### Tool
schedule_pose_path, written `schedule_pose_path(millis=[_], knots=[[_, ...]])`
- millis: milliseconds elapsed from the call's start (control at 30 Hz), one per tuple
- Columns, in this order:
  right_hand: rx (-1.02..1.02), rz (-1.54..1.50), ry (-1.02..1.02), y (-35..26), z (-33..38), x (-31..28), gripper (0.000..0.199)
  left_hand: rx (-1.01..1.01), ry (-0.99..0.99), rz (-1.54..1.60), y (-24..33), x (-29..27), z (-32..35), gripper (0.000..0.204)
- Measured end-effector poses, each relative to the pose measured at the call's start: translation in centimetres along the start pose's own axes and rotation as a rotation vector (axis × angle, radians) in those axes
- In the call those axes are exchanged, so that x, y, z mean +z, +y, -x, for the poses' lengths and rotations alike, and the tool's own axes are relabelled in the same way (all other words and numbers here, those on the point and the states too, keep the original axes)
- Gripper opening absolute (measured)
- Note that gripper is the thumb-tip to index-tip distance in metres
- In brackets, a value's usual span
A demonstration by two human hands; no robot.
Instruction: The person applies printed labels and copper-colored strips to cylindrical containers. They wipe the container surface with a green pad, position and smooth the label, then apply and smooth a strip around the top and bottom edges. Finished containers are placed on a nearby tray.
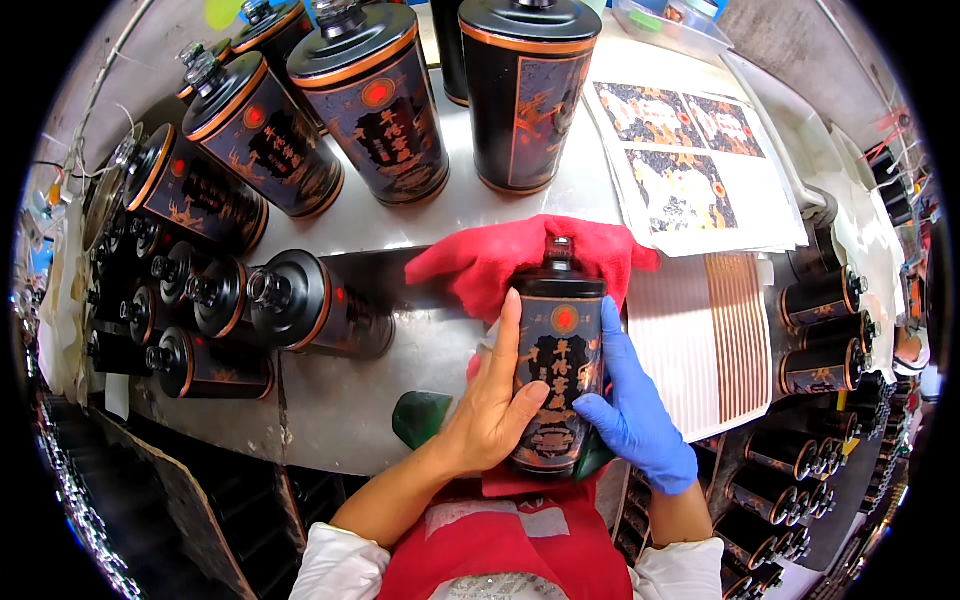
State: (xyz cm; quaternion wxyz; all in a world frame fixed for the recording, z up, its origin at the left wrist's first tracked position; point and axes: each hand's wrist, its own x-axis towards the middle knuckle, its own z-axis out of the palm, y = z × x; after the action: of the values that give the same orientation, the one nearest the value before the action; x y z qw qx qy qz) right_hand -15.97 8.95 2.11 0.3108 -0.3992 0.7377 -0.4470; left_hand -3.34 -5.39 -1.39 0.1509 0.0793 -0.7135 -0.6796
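Note:
Between my two hands lies a black bottle (562, 350) with an orange rim line, a red dot and a decorated label; its neck points away from me. My bare left hand (492, 410) is closed along its left side, thumb on the label. My right hand (640, 415), in a blue glove, grips the right side with its thumb at the label's edge. The bottle's neck end rests on a bunched red cloth (475, 262). Something dark green (421, 417) sits left of my left hand, and its kind is unclear.
Several matching bottles (375, 110) stand along the back and left of the metal table (400, 385). Printed pattern sheets (690, 185) and a stack of striped strips (690, 345) lie to the right. More bottles (825, 365) fill racks at the right. A clear plastic box (675, 30) is at the back.

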Motion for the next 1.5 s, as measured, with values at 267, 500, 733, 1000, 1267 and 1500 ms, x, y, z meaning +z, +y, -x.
schedule_pose_path(millis=[267, 500, 733, 1000, 1267, 1500], knots=[[0.09, -0.289, -0.061, 1.5, 0.1, -1.0, 0.082, 0.055, -0.065, 0.238, 0.0, -0.6, -0.8, 0.083], [0.236, -0.353, -0.037, 2.3, 2.9, 0.0, 0.099, 0.153, -0.075, -0.295, -1.9, -1.0, 1.7, 0.075], [0.223, -0.431, -0.096, 3.2, 2.7, -0.9, 0.093, 0.183, 0.011, -0.253, -1.8, -1.1, 1.5, 0.077], [0.102, -0.434, -0.083, 2.9, 1.7, 0.3, 0.076, 0.213, 0.019, -0.221, -2.3, -1.2, 0.3, 0.08], [0.346, -0.489, -0.076, 2.3, 2.0, -0.9, 0.051, 0.184, 0.061, -0.285, -1.0, -1.0, -0.3, 0.069], [0.427, -1.096, 0.304, 5.9, 0.2, -2.6, 0.034, 0.346, 0.125, -0.828, 5.0, 2.4, 1.7, 0.066]])
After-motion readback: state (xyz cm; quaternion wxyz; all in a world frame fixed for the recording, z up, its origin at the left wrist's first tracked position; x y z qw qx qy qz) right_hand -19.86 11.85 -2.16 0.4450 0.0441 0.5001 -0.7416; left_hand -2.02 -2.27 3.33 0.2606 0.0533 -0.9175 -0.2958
